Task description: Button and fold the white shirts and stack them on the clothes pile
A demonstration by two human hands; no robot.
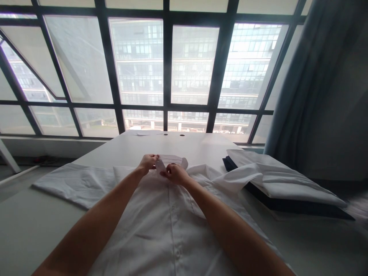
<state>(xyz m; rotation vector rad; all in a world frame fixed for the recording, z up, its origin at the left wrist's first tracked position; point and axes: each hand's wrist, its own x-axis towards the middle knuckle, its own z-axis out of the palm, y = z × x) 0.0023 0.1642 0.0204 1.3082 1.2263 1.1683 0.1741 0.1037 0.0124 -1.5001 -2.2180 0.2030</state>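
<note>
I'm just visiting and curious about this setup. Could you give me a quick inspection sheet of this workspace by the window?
Surface: pale table with a shirt spread across it.
Job's things: white button-front shirt lying flat, its collar lifted at the far end.
Clutter: folded white cloth on a dark navy pile to the right of the shirt.
Hands: left hand and right hand both pinch the collar.
Cables: nothing seen.
Surroundings: large gridded window with office buildings beyond; blue-grey curtain at right.
</note>
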